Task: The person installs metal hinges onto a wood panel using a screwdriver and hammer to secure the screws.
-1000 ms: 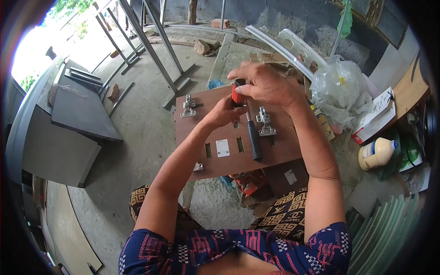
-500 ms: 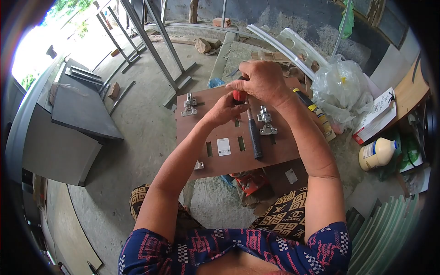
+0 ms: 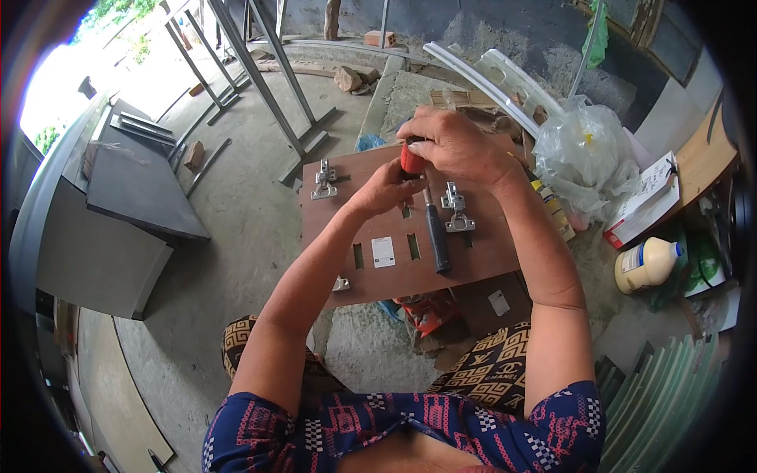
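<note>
My right hand point(image 3: 457, 146) is closed around the top of a red-and-black screwdriver handle point(image 3: 412, 160). Fingers of my left hand point(image 3: 384, 189) close round the same tool lower down; its tip is hidden by that hand. Beneath both hands lies a brown board point(image 3: 331, 229) with slots and a white label point(image 3: 383, 252). Metal cabinet hinges sit on it: one at the far left point(image 3: 323, 180), one to the right point(image 3: 456, 207), and one partly covered by my left forearm point(image 3: 341, 284). A hammer point(image 3: 438, 240) with a dark grip rests on the board, its head hidden.
Right of the board are a yellow-and-black bottle point(image 3: 554, 209), a clear plastic bag point(image 3: 587, 150) and a cream jug point(image 3: 648, 264). Metal frames point(image 3: 272, 87) stand behind on the left, near grey panels point(image 3: 146, 185). Green-edged sheets point(image 3: 670, 402) lean at lower right.
My right hand has turned and tipped on the screwdriver handle, so more of the red grip shows. My left hand stays in nearly the same place.
</note>
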